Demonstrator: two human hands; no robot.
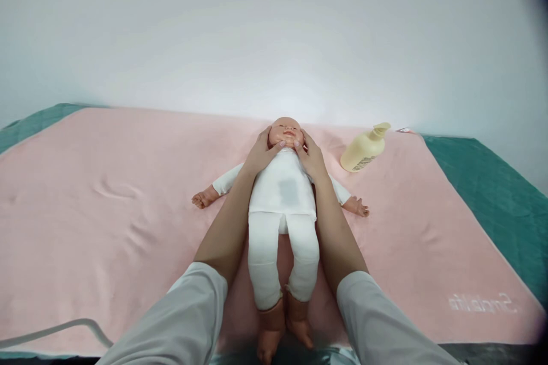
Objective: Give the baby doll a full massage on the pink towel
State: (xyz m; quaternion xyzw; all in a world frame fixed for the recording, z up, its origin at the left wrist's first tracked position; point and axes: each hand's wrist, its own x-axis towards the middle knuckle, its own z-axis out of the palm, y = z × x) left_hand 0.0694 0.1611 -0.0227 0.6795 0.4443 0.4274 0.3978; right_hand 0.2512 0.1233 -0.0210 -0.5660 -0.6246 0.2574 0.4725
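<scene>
A baby doll (282,182) with a white cloth body lies face up, its arms spread and its feet towards me. My left hand (262,153) cups one side of the doll's head (285,124), the thumb along the jaw. On the other side, my right hand (311,155) holds the head in the same way, its thumb near the chin. The fingers curl around behind the head and are partly hidden. Both forearms run alongside the doll's body. Right of the head stands a pale yellow pump bottle (362,151), apart from my right hand.
Beneath the doll a pink blanket (128,194) covers most of the surface, with green cloth (492,199) showing at the sides. A white wall (274,28) rises behind. At the lower left a grey cord or tube (64,326) crosses the blanket.
</scene>
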